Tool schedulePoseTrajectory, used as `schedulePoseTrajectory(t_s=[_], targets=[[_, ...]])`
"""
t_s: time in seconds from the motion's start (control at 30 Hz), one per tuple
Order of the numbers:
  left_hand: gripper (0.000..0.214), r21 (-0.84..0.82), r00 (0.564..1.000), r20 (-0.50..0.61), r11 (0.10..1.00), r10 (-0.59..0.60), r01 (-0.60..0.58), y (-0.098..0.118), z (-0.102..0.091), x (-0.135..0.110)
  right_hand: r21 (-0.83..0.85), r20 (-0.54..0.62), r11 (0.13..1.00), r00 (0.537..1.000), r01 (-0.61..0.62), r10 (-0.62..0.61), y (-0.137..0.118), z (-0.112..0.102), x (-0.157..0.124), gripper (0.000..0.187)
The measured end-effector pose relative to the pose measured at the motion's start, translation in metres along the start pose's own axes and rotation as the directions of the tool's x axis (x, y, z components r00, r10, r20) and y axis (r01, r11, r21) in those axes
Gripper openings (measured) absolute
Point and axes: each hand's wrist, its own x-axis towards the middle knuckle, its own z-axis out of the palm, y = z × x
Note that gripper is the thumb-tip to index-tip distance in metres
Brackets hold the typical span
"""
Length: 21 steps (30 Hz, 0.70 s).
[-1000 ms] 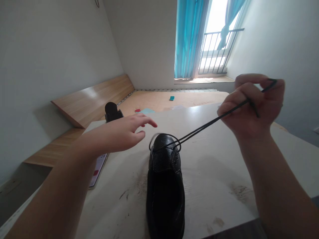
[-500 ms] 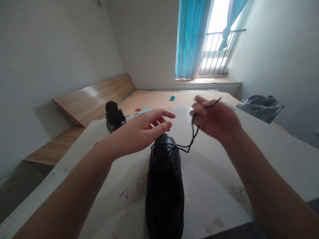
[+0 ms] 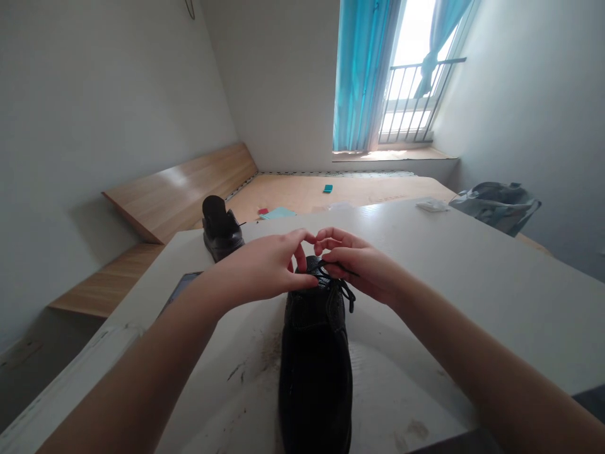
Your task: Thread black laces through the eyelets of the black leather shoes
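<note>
A black leather shoe (image 3: 316, 378) stands upright on the white tabletop, its toe towards me and its laced tongue at the far end. Over the left side of the tongue hovers my left hand (image 3: 265, 268), its thumb and fingers apart and the thumb tip at the lacing. Closed on the dark shoelace (image 3: 350, 297), my right hand (image 3: 362, 265) is at the right of the tongue, with a lace end sticking out beneath its fingers. Slack lace hangs in a loop down the shoe's right side. Both hands' index fingertips nearly meet above the shoe.
Another dark shoe (image 3: 221, 232) stands at the table's far left. A flat, dark-edged object (image 3: 182, 287) lies partly behind my left forearm. A clear packet (image 3: 432, 205) and a grey bag (image 3: 496, 205) are at the far right. Beyond the white table (image 3: 482, 284) is a wooden surface (image 3: 378, 187).
My right hand has come down and left to the shoe's tongue, bringing the shoelace with it. The lace, stretched out to the right before, now hangs close by the shoe.
</note>
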Motion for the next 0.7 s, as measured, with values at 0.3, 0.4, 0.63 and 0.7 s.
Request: schedulePoseTrajectory(t_s=[0.3, 0.4, 0.63, 0.7], targets=[[0.020, 0.161, 0.977, -0.194, 0.985, 0.090, -0.058, 0.017, 0.007, 0.003, 0.187, -0.096, 0.982, 0.995, -0.018, 0.036, 0.005, 0.006, 0.003, 0.027], [0.030, 0.267, 0.971, -0.212, 0.962, 0.113, -0.054, 0.022, 0.018, 0.007, 0.229, -0.147, 0.974, 0.988, -0.002, 0.036, 0.009, 0.006, 0.006, 0.019], [0.043, 0.448, 0.949, -0.278, 0.894, 0.146, -0.006, 0.025, 0.031, 0.012, 0.380, -0.128, 0.925, 0.989, -0.023, 0.077, 0.010, 0.005, 0.013, 0.007], [0.047, 0.443, 0.950, -0.287, 0.896, 0.124, 0.017, 0.023, 0.030, 0.012, 0.420, -0.117, 0.907, 0.989, -0.036, 0.093, 0.007, 0.005, 0.012, 0.010]])
